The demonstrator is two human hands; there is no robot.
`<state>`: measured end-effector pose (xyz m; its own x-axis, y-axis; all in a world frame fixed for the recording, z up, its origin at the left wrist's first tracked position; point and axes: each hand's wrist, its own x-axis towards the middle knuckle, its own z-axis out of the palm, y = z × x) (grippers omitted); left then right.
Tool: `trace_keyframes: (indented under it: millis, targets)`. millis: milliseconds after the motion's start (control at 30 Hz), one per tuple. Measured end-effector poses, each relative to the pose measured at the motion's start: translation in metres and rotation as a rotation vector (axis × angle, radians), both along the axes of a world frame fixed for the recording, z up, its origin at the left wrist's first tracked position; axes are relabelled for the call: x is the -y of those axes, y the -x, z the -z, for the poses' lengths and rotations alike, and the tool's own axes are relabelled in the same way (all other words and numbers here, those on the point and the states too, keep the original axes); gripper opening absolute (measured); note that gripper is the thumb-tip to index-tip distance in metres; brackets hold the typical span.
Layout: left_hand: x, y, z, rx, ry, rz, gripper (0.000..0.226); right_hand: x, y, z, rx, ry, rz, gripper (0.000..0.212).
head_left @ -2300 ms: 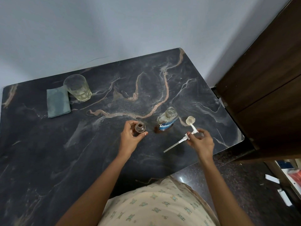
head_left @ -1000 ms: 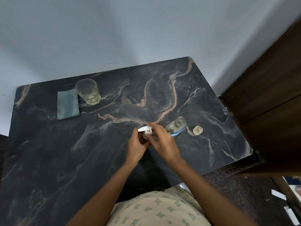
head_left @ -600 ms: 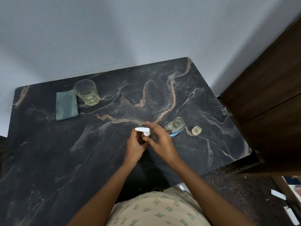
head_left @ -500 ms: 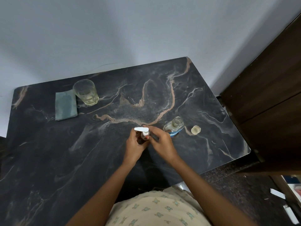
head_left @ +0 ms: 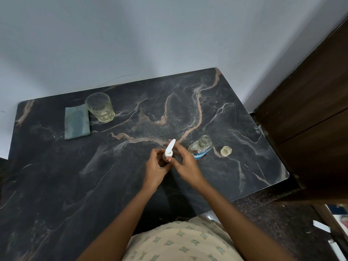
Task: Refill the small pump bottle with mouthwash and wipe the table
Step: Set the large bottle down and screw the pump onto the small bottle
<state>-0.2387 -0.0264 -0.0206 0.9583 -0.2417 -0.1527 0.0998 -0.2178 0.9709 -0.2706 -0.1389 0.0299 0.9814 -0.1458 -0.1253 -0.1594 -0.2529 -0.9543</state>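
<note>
Small dark pump bottle (head_left: 166, 157) with white pump head (head_left: 170, 146), upright at mid-table. The left hand (head_left: 155, 170) grips its body and the right hand (head_left: 186, 165) pinches the pump collar. Just right stand an uncapped clear mouthwash bottle (head_left: 200, 147) and its pale cap (head_left: 226, 150), the cap nearer the right edge of the dark marble table (head_left: 66, 185). At far left, a drinking glass (head_left: 99, 107) stands just beside a folded grey-green cloth (head_left: 76, 123). A broad stretch of tabletop separates cloth and hands.
</note>
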Motion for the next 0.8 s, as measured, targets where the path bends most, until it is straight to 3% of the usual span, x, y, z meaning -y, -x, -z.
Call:
trace_keyframes:
  millis: [167,400,567,800]
  targets:
    - [0.001,0.0,0.002,-0.012,0.035,-0.009,0.048,-0.004,0.0,0.002,0.024,-0.008,0.088,0.027]
    - [-0.001,0.0,0.003,0.01,-0.025,-0.006,0.045,-0.01,-0.007,0.003,0.053,-0.026,0.187,0.03]
    - [0.0,0.0,0.001,0.022,0.006,-0.009,0.047,-0.001,-0.002,0.001,0.046,-0.03,0.007,0.046]
    - [0.0,0.0,0.002,-0.005,0.028,-0.01,0.048,-0.007,-0.002,0.004,0.096,0.01,0.145,0.025]
